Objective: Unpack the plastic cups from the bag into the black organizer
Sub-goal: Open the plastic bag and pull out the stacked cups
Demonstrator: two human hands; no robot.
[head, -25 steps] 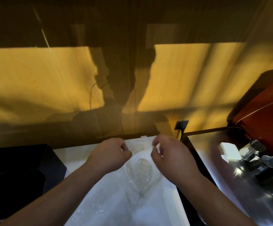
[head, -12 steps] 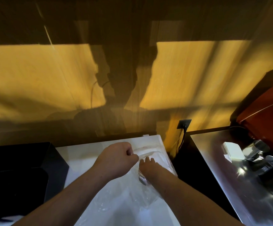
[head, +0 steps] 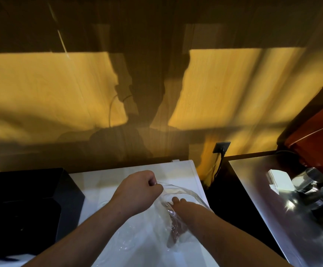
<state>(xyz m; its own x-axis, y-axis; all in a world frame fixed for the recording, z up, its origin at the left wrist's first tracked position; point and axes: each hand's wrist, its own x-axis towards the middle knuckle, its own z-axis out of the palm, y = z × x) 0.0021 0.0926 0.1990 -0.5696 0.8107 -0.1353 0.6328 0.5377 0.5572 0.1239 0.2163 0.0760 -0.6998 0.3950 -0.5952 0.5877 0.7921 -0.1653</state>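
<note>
A clear plastic bag [head: 178,191] lies on a white surface [head: 102,182] in front of me. My left hand [head: 137,191] is a fist pinching the bag's open rim and holding it up. My right hand [head: 178,203] is pushed into the bag's mouth; only the knuckles and wrist show, and the fingers are hidden behind the plastic. Clear cups [head: 174,226] show faintly inside the bag as glints near my right hand; their shape is hard to make out. The black organizer [head: 41,201] stands at the left, its inside dark.
A wood-panelled wall with sunlit patches rises behind the surface. A dark socket with a cable [head: 221,147] sits on the wall. A shiny metal counter [head: 263,199] at the right carries a white box [head: 280,180] and metal tools [head: 311,185].
My right hand let go of the bag's edge and went down into its mouth. My left hand kept its pinch on the rim and moved slightly right.
</note>
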